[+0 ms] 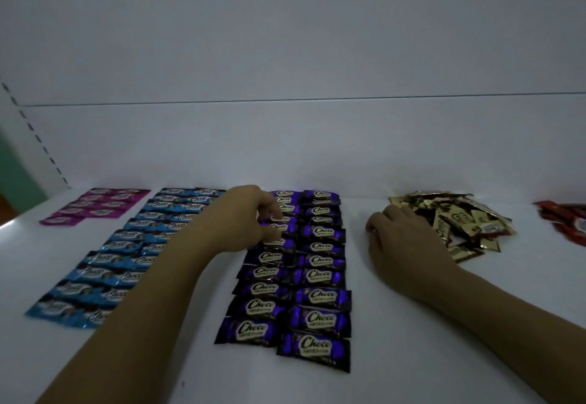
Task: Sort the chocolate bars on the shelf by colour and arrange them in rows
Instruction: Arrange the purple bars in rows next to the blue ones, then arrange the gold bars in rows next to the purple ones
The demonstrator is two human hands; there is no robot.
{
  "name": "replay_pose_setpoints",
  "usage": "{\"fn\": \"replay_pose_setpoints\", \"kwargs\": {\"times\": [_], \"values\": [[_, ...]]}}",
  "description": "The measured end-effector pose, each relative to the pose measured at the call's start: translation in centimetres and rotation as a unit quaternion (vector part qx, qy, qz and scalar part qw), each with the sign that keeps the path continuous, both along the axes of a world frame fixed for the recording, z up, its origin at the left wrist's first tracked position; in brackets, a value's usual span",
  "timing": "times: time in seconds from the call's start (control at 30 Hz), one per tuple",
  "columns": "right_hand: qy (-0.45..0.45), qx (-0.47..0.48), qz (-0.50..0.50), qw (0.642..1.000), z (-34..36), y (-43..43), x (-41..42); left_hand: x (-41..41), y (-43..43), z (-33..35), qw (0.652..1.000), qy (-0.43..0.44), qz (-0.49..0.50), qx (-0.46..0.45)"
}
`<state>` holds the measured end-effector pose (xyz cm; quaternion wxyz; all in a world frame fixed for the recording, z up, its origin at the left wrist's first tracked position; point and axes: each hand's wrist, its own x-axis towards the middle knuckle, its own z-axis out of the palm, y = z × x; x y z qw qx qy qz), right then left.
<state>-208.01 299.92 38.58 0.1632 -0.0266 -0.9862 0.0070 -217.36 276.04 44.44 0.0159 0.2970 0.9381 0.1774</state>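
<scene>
Shelf: white.
Magenta bars: magenta wrappers, pale oval logo.
Blue bars: light blue, dark band, white logo patch.
Purple bars: deep purple and black, cream logo patch, dark script.
Gold bars: gold with dark brown panels.
Red bars: red, white patch.

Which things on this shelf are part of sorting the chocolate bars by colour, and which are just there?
In the job: pink bars, blue bars, purple bars in rows; unsorted gold pile; red bars at the right edge; left hand, right hand.
Just there: back panel, slotted upright, green wall.
</scene>
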Motion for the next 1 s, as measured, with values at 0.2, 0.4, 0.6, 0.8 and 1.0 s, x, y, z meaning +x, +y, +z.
{"fn": "replay_pose_setpoints", "kwargs": {"times": [0.2,0.4,0.6,0.8,1.0], "values": [[0.014,-0.001,0.005,1.000,-0.3,0.0,-0.1,0.9,0.2,0.4,0.998,-0.025,-0.039,-0.037],[0.007,-0.007,0.007,1.000,-0.1,0.0,-0.2,0.4,0.9,-0.1,0.997,-0.023,-0.039,-0.069],[0.007,0.004,0.003,1.000,-0.4,-0.3,-0.4,1.0,1.1,-0.2,0.996,0.003,-0.045,-0.082],[0.038,0.013,0.018,0.999,-0.2,-0.6,-0.2,2.9,3.7,0.1,0.994,0.070,-0.081,-0.017],[-0.016,0.021,0.029,0.999,3.3,1.7,0.1,3.5,7.5,0.9,0.986,0.095,-0.105,-0.090]]}}
